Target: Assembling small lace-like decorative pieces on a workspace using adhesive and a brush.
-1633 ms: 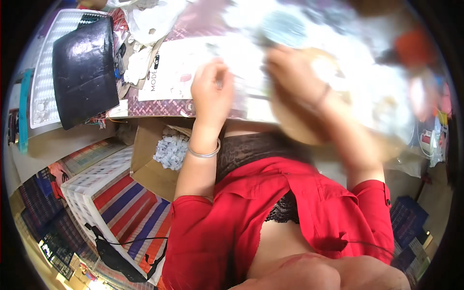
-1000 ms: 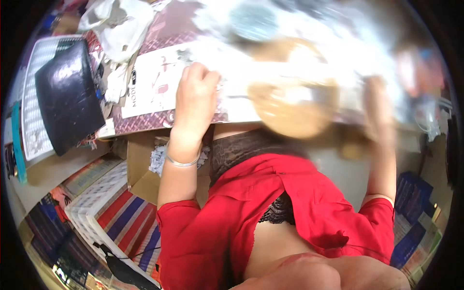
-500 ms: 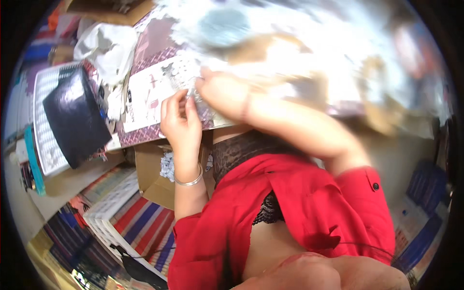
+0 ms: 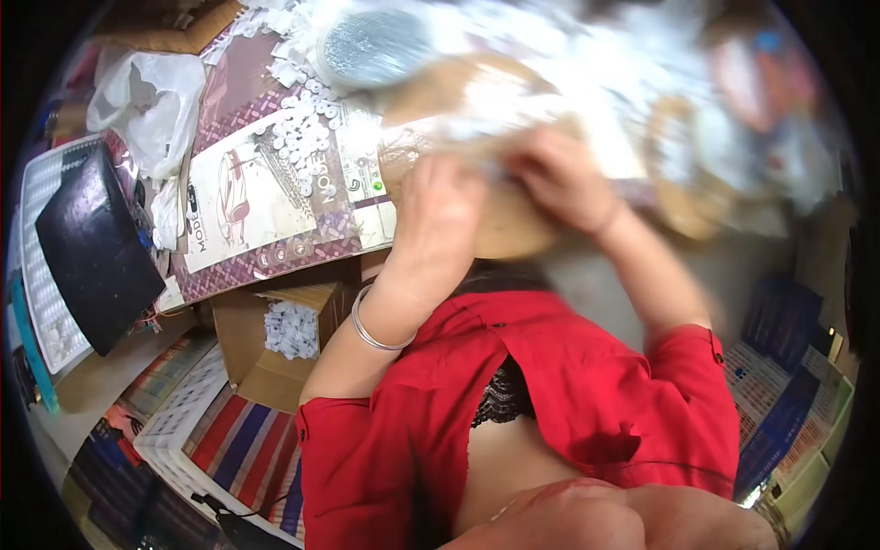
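Both my hands are over a round tan board at the table's near edge. My left hand, with silver bangles on its wrist, has its fingers bent and drawn together above the board. Facing it, my right hand is closed too, its fingertips blurred. A small pale blur shows between the two sets of fingertips; what it is cannot be made out. Left of the board, many small white round pieces lie in a loose pile on a printed sheet.
Beyond the board stands a round grey dish, with white scraps around it. To the left are a white plastic bag and a black sheet on a white basket. Below the table, a cardboard box holds white bits.
My left hand has moved right, from the printed sheet to the tan board. My right hand has swung right, away from the white pieces, and now faces it. The view has shifted.
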Demonstrator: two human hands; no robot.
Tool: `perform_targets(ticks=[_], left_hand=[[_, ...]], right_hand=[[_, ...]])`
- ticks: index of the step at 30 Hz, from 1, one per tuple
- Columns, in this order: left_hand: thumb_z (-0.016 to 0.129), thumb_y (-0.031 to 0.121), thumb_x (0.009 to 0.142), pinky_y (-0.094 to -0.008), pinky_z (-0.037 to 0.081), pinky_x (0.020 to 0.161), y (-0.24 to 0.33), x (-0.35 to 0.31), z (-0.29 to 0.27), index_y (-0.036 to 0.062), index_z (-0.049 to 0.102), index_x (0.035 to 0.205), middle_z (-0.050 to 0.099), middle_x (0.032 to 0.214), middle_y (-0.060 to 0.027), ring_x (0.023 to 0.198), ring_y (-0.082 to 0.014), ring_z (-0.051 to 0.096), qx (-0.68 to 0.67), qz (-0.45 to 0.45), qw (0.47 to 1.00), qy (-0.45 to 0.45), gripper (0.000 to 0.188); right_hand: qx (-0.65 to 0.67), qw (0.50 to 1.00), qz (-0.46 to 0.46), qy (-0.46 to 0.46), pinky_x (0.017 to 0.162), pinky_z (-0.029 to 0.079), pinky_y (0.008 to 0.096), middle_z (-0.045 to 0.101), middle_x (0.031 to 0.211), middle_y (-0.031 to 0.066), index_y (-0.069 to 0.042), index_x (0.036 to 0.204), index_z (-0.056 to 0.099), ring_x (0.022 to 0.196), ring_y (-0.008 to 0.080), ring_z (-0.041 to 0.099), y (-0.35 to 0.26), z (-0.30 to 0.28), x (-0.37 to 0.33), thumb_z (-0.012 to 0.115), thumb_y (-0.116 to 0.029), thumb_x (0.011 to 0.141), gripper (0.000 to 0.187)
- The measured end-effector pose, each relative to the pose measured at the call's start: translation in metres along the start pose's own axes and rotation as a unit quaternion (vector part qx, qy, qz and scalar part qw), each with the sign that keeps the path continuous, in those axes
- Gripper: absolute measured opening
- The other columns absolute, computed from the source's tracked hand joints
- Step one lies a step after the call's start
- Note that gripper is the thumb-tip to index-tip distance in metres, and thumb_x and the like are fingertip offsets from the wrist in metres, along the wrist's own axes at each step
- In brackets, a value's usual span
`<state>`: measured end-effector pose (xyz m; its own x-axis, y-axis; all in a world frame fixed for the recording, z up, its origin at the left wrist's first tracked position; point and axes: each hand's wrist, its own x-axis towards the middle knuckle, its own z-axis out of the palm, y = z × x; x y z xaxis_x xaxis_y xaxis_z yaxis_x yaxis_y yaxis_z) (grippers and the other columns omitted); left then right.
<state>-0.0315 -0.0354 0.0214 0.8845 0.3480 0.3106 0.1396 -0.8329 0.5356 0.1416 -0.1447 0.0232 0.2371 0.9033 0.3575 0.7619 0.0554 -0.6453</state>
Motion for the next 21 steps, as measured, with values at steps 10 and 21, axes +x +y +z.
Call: perform_targets(ticks=[10,21], left_hand=[[0.062,-0.003,0.077,-0.0403,0.045,0.081,0.013,0.004,-0.002,-0.0057,0.068,0.105,0.053,0.089,-0.0149,0.09,-0.0315,0.053,0.071,0.009,0.996,-0.044,0.029],[0.071,-0.003,0.077,-0.043,0.048,0.074,-0.008,0.011,0.003,0.0013,0.057,0.106,0.061,0.092,-0.0152,0.084,-0.0336,0.059,-0.096,0.101,0.983,0.123,0.032]], right_hand=[[-0.057,0.988,-0.146,-0.005,0.074,0.053,0.0377,0.067,0.086,0.005,-0.009,0.094,0.065,0.081,0.0261,0.066,0.016,0.004,0.001,0.07,-0.008,0.078,0.017],[0.251,0.943,0.208,-0.064,0.073,0.054,0.0277,0.071,0.09,0.0082,-0.002,0.107,0.065,0.08,0.0143,0.067,-0.028,-0.009,0.009,0.07,-0.009,0.089,0.019]])
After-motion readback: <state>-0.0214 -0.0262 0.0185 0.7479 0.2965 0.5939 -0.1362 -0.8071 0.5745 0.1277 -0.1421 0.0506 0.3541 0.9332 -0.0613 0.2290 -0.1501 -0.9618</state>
